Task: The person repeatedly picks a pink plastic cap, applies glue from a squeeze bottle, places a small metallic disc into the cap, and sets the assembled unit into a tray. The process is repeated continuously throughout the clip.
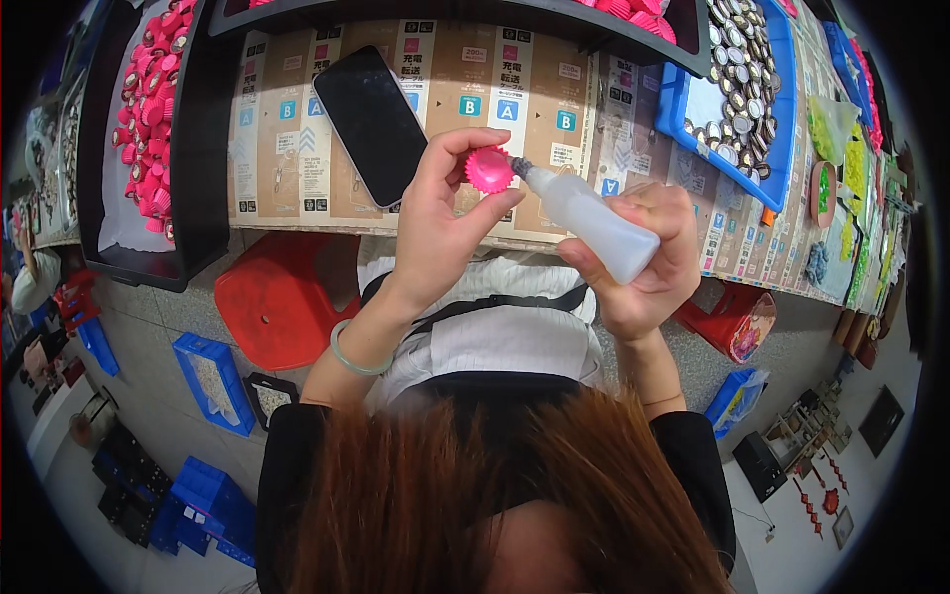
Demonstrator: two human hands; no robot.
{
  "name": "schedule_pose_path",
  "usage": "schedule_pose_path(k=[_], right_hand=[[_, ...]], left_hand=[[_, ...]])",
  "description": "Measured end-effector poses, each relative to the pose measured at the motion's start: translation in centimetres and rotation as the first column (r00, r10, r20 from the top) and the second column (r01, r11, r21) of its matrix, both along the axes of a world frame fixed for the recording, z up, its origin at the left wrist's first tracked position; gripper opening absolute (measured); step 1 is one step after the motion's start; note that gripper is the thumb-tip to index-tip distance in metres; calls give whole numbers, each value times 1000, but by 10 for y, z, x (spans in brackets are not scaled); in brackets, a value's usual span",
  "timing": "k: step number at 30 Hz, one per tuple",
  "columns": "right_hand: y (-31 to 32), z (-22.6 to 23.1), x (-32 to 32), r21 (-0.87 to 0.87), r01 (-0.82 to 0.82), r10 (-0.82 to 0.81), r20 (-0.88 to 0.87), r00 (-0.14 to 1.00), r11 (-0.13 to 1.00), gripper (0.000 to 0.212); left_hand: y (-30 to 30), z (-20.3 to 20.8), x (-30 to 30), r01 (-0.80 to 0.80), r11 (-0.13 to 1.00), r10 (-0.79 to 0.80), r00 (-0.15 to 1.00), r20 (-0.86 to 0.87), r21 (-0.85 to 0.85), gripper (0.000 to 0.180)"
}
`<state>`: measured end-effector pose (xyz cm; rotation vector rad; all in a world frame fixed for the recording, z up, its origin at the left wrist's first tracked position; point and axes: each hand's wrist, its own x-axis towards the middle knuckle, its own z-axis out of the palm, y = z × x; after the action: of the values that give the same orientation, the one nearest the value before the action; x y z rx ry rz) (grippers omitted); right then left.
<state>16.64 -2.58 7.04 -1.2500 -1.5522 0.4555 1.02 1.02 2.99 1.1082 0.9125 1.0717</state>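
Between the thumb and fingers of my left hand is a small pink cap with a scalloped rim, its hollow side facing up. My right hand grips a translucent white squeeze bottle, tilted so that its dark nozzle points left. The nozzle tip is at the right edge of the pink cap; whether it touches, I cannot tell. A black smartphone lies flat on the table just beyond my left hand.
On the left stands a black tray of pink caps; another black tray spans the far side. A blue tray holds round metallic discs at the right. Red stools stand below the patterned table.
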Motion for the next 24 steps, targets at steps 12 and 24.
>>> schedule_pose_path(k=[12, 24], right_hand=[[-3, -9, 4, -130, -5, -63, -512, 856, 991, 41], [47, -91, 12, -396, 104, -156, -102, 982, 912, 40]], left_hand=[[13, -15, -13, 53, 782, 353, 784, -511, 622, 36], [22, 7, -21, 214, 810, 319, 620, -716, 546, 34]])
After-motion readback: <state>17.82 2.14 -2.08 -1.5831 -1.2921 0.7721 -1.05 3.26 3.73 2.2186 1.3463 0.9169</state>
